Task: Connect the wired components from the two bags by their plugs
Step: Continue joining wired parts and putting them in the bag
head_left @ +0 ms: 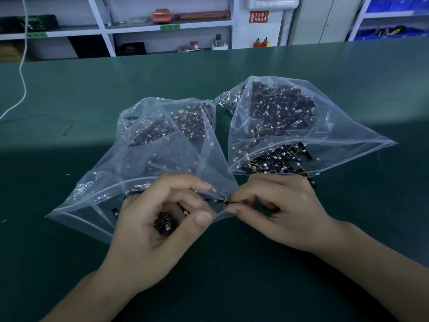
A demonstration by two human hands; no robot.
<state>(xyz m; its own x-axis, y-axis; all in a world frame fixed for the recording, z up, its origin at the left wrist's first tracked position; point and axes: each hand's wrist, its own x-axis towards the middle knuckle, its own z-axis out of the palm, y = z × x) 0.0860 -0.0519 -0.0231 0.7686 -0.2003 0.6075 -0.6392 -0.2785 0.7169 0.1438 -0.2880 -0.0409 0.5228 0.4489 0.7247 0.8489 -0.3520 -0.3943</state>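
A single head-worn, wide-angle camera supplies the only view. It looks forward and steeply down from the person's own position at the near edge of the green table (69,94). Both forearms enter from the bottom edge, and the left hand (162,219) and right hand (274,205) sit close to the lens, low in the frame. The table recedes upward to white shelving (167,26) along the top. Straight lines bow toward the edges.

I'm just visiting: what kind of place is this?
Probably an electronics assembly workshop: a green workbench, two bags of small wired parts, and stock shelves behind.
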